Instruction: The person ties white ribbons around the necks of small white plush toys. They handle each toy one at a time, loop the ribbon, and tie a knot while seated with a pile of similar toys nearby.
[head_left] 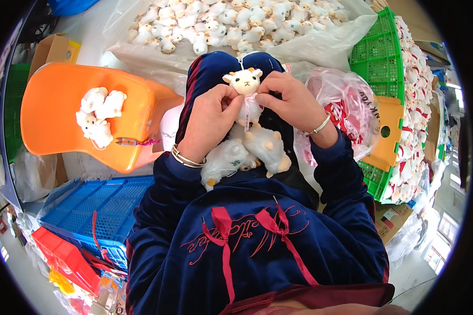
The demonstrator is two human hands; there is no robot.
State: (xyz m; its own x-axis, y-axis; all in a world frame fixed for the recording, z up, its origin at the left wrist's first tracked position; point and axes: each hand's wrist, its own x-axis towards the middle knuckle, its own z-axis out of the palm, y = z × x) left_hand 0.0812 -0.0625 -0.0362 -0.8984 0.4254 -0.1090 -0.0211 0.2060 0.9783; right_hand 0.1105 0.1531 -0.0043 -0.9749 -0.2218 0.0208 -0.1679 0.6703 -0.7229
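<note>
A small white plush sheep (244, 81) with a cream face sits upright between my knees, facing me. Around its neck runs a pale pink ribbon (247, 115), one printed tail hanging down its front. My left hand (210, 119) pinches at the ribbon on the left side of the neck, thumb against fingers. On the other side my right hand (295, 106) is closed in a pinch on the ribbon too. The exact ends are hidden in my fingertips. Below them, more plush sheep (268, 149) lie in my lap.
Left stands an orange chair (47, 110) bearing several plush sheep (110, 105) and small snips (126, 142). Many sheep (236, 26) fill a plastic sheet ahead. Right are a bag of red and pink ribbons (347, 118) and a green crate (373, 50). A blue crate (97, 207) sits lower left.
</note>
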